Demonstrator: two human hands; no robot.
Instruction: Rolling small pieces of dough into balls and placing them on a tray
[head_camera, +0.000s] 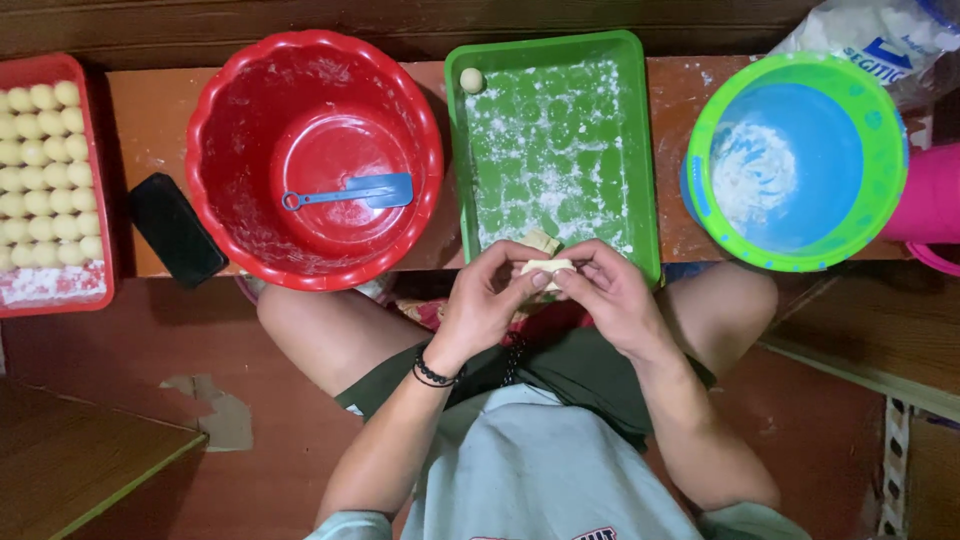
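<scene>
- While both hands meet in front of the body, the left hand and the right hand pinch together a small pale piece of dough, soft and flattened, between the fingertips.
- Just beyond the hands lies a green plastic tray, rectangular, with white flour dusted over its bottom; another scrap of dough rests at its near edge, touching the held piece or very close to it.
- At the far corner of this tray, well apart from the hands, sits one smooth dough ball.
- To the left of the left hand stands a round red basin with a scalloped rim, floury inside, holding a blue plastic scraper.
- Further left are a black phone and a red tray filled with rows of round dough balls.
- To the right of the right hand stands a round bowl, green rim and blue inside, with some flour.
</scene>
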